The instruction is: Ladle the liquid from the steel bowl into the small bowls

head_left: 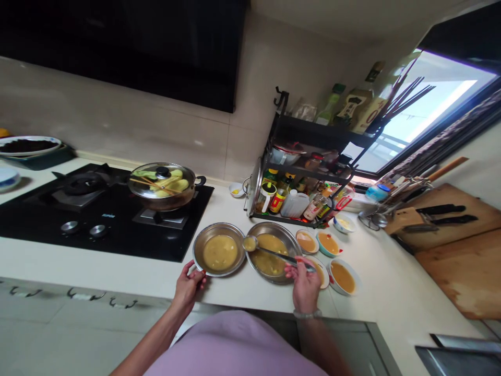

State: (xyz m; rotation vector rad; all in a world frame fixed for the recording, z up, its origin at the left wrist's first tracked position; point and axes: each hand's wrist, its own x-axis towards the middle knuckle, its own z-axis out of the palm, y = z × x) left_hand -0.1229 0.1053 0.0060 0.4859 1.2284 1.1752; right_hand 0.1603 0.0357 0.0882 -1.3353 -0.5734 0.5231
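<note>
At the far left, an oval plate (29,145) of dark food stands near the black glass gas hob (31,230), on whose right burner sits a glass-lidded pan (162,202) with pale green vegetables (172,185) showing through the lid. Right of the hob, a small white dish (237,193) with something yellow in it stands by the wall on the white surface (376,297). In front, the left hand (190,284) has its grip closed on the near-left rim of the left metal bowl (202,240), which holds yellowish-brown liquid (220,253). Just beside it is the right metal bowl (288,241), with similar liquid; a metal ladle (278,255) slants across it, its filled cup over the bowl's left rim, close to the neighbouring bowl. The right hand (306,284) has its grip wrapped around the ladle's handle. Behind stands a black spice rack (329,133) full of bottles and jars. Farther right, four small bowls (355,272) of orange-brown liquid cluster near the right hand, one partly hidden by it, and beyond them are a wooden knife block (401,222) and a wooden cutting board (454,277).
</note>
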